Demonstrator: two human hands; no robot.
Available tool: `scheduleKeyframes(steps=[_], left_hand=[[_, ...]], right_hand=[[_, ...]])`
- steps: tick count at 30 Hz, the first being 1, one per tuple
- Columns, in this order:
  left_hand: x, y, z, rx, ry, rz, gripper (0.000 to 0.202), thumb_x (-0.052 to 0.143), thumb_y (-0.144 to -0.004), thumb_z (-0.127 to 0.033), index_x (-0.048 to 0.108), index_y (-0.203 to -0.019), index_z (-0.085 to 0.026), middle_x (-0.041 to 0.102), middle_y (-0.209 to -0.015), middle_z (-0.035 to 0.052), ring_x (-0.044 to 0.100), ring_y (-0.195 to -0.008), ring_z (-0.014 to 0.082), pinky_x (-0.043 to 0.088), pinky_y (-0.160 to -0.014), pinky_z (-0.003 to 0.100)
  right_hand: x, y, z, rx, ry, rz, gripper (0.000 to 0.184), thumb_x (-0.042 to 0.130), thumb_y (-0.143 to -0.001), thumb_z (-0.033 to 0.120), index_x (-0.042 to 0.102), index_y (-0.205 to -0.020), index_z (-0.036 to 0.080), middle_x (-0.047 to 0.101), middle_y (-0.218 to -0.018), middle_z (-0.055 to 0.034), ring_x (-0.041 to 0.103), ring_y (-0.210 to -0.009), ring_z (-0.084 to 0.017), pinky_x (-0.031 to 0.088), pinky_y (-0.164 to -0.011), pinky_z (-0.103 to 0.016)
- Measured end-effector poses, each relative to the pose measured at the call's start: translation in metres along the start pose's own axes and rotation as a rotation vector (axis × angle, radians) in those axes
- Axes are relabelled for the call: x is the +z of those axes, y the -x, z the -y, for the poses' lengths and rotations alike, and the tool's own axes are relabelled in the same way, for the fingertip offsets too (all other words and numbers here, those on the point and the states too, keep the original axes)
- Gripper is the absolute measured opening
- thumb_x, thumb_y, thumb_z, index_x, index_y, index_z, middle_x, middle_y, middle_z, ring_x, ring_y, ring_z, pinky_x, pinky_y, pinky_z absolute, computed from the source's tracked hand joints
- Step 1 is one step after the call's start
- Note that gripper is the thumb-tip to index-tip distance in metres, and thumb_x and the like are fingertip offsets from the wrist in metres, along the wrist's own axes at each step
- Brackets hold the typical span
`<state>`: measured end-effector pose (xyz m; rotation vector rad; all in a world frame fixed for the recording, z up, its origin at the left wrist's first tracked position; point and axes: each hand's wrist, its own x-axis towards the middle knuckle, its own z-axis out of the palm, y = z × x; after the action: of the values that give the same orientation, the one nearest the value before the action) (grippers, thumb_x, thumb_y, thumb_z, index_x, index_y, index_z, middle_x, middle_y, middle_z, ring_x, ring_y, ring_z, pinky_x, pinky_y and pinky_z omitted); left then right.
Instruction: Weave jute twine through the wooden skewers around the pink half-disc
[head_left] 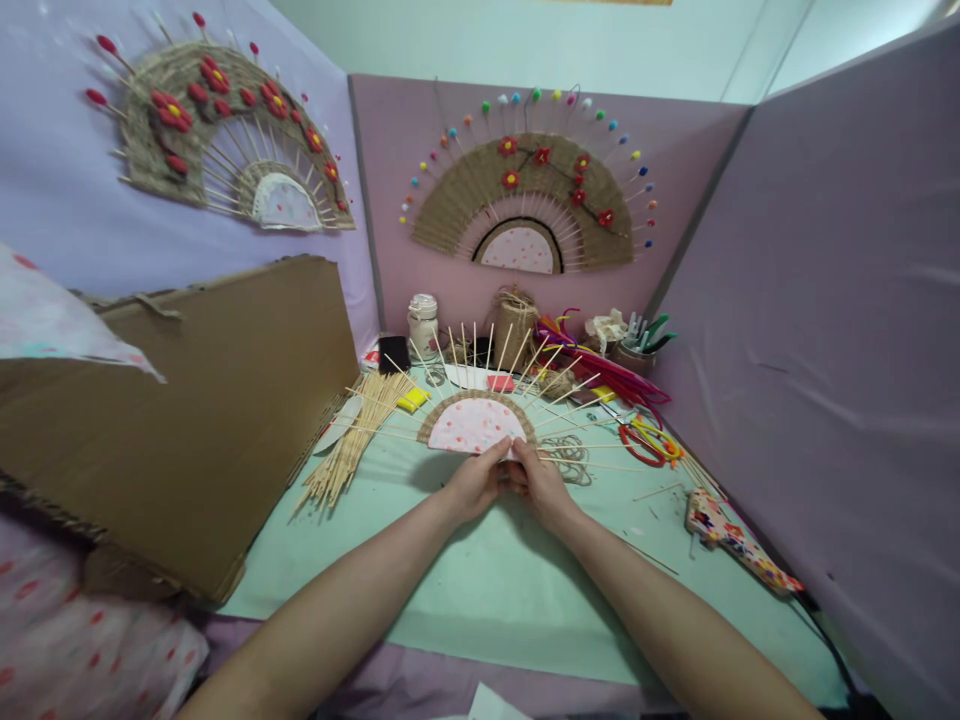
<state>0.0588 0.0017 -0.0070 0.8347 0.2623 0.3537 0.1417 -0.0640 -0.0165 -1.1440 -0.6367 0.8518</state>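
Both hands hold a half-round fan base (pixel 471 424) by its lower straight edge, right of its middle. Its face is white cloth with pink-red spots, bordered by a woven twine band, and thin wooden sticks spread outward from it. My left hand (pixel 480 478) pinches the edge with the thumb on the cloth and the fingers underneath. Close beside it, my right hand (pixel 538 482) grips the same edge, thumb on top. Fingers behind the fan are partly hidden. A loose coil of twine (pixel 568 460) lies on the table just beyond my right hand.
A bundle of sticks (pixel 352 440) lies left, near a cardboard sheet (pixel 187 400). Scissors (pixel 646 442) and a flower-patterned glue gun (pixel 739 540) lie right. A twine spool (pixel 516 335), a white jar (pixel 424 325) and pipe cleaners (pixel 607 365) stand or lie behind. Finished fans (pixel 450 205) hang on the walls.
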Motion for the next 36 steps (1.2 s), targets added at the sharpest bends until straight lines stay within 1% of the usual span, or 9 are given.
scheduleKeyframes(steps=[12,18,21,23,25,27,30,33,36], left_hand=[[-0.001,0.003,-0.004,-0.004,-0.028,0.031,0.032,0.064,-0.072,-0.045,0.063,-0.076,-0.013,0.063,-0.066,0.0056,0.059,-0.064,0.0159,0.045,-0.066,0.029],[-0.011,0.007,-0.021,-0.025,-0.384,-0.163,0.027,0.072,-0.063,-0.025,0.064,-0.088,-0.02,0.067,-0.077,0.0044,0.062,-0.073,0.0163,0.045,-0.067,0.026],[-0.022,0.01,-0.048,0.259,-0.594,-0.26,0.008,0.07,-0.062,-0.019,0.066,-0.069,-0.016,0.065,-0.073,0.006,0.06,-0.072,0.016,0.045,-0.064,0.023],[-0.029,0.016,-0.073,0.644,-0.614,-0.54,0.01,0.064,-0.067,-0.02,0.067,-0.077,-0.018,0.063,-0.101,0.0072,0.06,-0.083,0.0151,0.046,-0.071,0.022],[-0.037,0.025,-0.098,0.975,-0.607,-0.78,0.03,0.059,-0.072,-0.021,0.062,-0.102,-0.022,0.04,-0.137,0.0077,0.057,-0.098,0.0169,0.047,-0.077,0.025],[-0.048,0.034,-0.118,1.177,-0.627,-0.936,0.041,0.054,-0.075,-0.022,0.054,-0.116,-0.022,0.013,-0.15,0.009,0.054,-0.108,0.0198,0.049,-0.08,0.027],[-0.068,0.04,-0.135,1.304,-0.621,-1.078,0.054,0.049,-0.075,-0.018,0.041,-0.128,-0.024,-0.002,-0.151,0.0098,0.047,-0.118,0.0236,0.052,-0.075,0.029],[-0.08,0.034,-0.135,1.275,-0.493,-1.117,0.068,0.049,-0.072,-0.015,0.027,-0.135,-0.025,-0.007,-0.151,0.0114,0.038,-0.126,0.0257,0.052,-0.072,0.029],[-0.071,0.021,-0.118,1.093,-0.525,-0.966,0.056,0.051,-0.073,-0.018,0.039,-0.127,-0.024,0.028,-0.144,0.012,0.049,-0.116,0.0225,0.051,-0.075,0.029]], right_hand=[[0.0,-0.001,0.001,0.074,-0.157,0.046,0.054,0.065,-0.065,0.058,0.026,-0.057,0.021,0.018,-0.042,0.0114,0.013,-0.04,-0.004,0.012,-0.038,-0.02],[-0.005,-0.005,0.012,-0.126,-0.185,-0.208,0.046,0.056,-0.074,0.056,0.027,-0.061,0.022,0.019,-0.044,0.0107,0.015,-0.037,-0.005,0.013,-0.036,-0.021],[-0.01,-0.007,0.02,-0.179,-0.191,-0.304,0.046,0.052,-0.077,0.056,0.026,-0.06,0.022,0.021,-0.044,0.0102,0.016,-0.036,-0.006,0.015,-0.035,-0.022],[-0.013,-0.007,0.023,-0.186,-0.168,-0.338,0.045,0.052,-0.078,0.055,0.027,-0.06,0.022,0.023,-0.044,0.0097,0.019,-0.036,-0.006,0.015,-0.035,-0.022],[-0.013,-0.007,0.024,-0.175,-0.155,-0.333,0.043,0.053,-0.078,0.052,0.028,-0.061,0.022,0.024,-0.043,0.0098,0.02,-0.036,-0.006,0.014,-0.035,-0.022],[-0.012,-0.007,0.022,-0.151,-0.154,-0.305,0.042,0.054,-0.078,0.052,0.028,-0.061,0.023,0.022,-0.043,0.0103,0.018,-0.036,-0.006,0.014,-0.034,-0.022],[-0.01,-0.006,0.016,-0.106,-0.137,-0.276,0.043,0.055,-0.076,0.053,0.027,-0.062,0.023,0.022,-0.043,0.0105,0.017,-0.035,-0.006,0.013,-0.034,-0.022],[-0.01,-0.007,0.011,-0.095,-0.131,-0.257,0.046,0.056,-0.074,0.056,0.027,-0.061,0.023,0.023,-0.043,0.0102,0.018,-0.036,-0.006,0.013,-0.034,-0.021],[-0.011,-0.009,0.011,-0.127,-0.13,-0.237,0.046,0.057,-0.073,0.057,0.028,-0.061,0.022,0.023,-0.043,0.0105,0.019,-0.036,-0.006,0.015,-0.034,-0.021]])
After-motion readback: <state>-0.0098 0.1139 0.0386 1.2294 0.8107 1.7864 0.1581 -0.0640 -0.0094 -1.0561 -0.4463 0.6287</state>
